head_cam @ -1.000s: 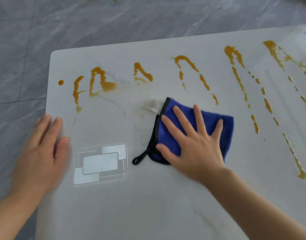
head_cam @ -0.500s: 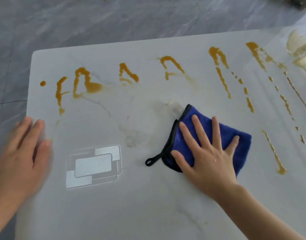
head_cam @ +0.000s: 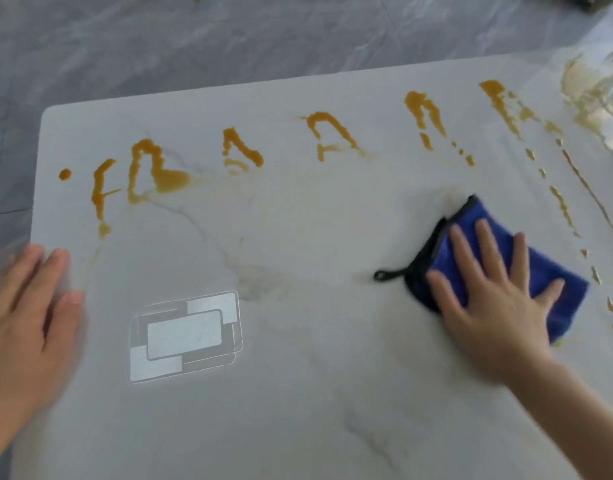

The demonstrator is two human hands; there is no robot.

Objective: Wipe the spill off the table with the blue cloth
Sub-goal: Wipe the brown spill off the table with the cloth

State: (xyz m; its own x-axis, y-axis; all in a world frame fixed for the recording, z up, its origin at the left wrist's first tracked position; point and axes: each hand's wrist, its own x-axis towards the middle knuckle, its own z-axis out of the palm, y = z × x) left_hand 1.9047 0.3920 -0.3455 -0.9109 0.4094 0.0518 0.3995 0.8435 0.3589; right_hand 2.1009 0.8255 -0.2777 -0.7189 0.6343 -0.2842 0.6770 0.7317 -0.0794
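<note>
An orange spill (head_cam: pixel 156 173) runs in streaks and blobs across the far half of the white marble table (head_cam: pixel 298 410), from the left corner to the right edge. The blue cloth (head_cam: pixel 561 289), black-edged with a black loop at its left, lies flat on the right side of the table. My right hand (head_cam: pixel 488 299) presses on it with fingers spread straight. My left hand (head_cam: pixel 28 323) rests flat on the table's left edge, blurred. A thin dotted trail of spill (head_cam: pixel 561 206) lies just right of the cloth.
A printed grey rectangle mark (head_cam: pixel 185 336) sits on the table between my hands. A shiny glare patch (head_cam: pixel 599 95) covers the far right corner. Grey tiled floor (head_cam: pixel 229 39) lies beyond the table's far and left edges.
My right hand has slid the cloth rightward across the table, wiping away the lower parts of the middle streaks. The left hand has stayed on the left edge.
</note>
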